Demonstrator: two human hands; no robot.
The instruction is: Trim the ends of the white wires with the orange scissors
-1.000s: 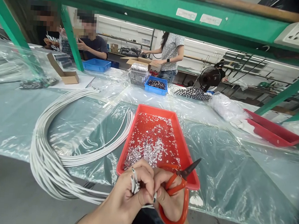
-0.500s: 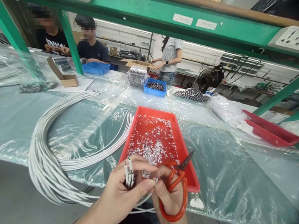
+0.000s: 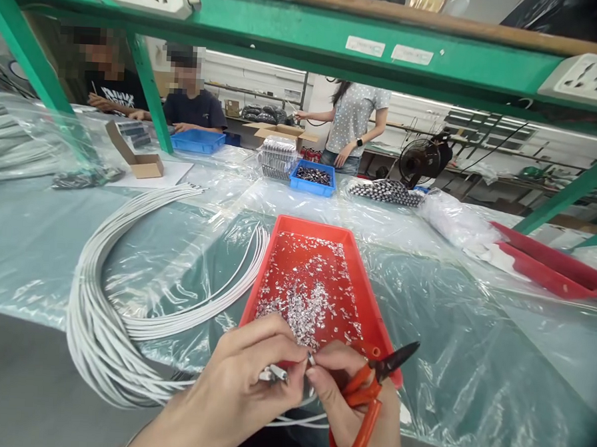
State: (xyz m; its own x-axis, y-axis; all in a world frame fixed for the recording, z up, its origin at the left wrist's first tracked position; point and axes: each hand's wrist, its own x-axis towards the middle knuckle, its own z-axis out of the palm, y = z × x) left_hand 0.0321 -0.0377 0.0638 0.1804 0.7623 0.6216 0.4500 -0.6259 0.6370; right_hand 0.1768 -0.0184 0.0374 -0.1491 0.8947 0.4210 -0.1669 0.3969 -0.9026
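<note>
My left hand (image 3: pixel 255 368) is closed around several white cables (image 3: pixel 277 372), whose ends poke out between its fingers. One cable end (image 3: pixel 311 359) is pinched where the fingertips of both hands meet. Hooked in my right hand (image 3: pixel 343 386) is a pair of scissors with orange handles (image 3: pixel 363 420); its dark blades point up and to the right, away from the cable. Just beyond both hands sits a red tray (image 3: pixel 358 273) strewn with small silvery scraps (image 3: pixel 306 310). On the left lies a large looped bundle of white cables (image 3: pixel 91 306), some strands running under my hands.
Clear plastic sheeting (image 3: pixel 452 338) covers the table. Farther back stand a blue bin (image 3: pixel 312 187) of dark parts, an open small carton (image 3: pixel 148 167) and another red tray (image 3: pixel 551 267). A green shelf frame (image 3: pixel 299 23) crosses overhead. Several people are at the far side.
My right hand has turned, swinging the scissors' blades rightward and lower. My left fingers have closed in, so the held cable ends show less. Across the table, the standing person's arms have moved apart.
</note>
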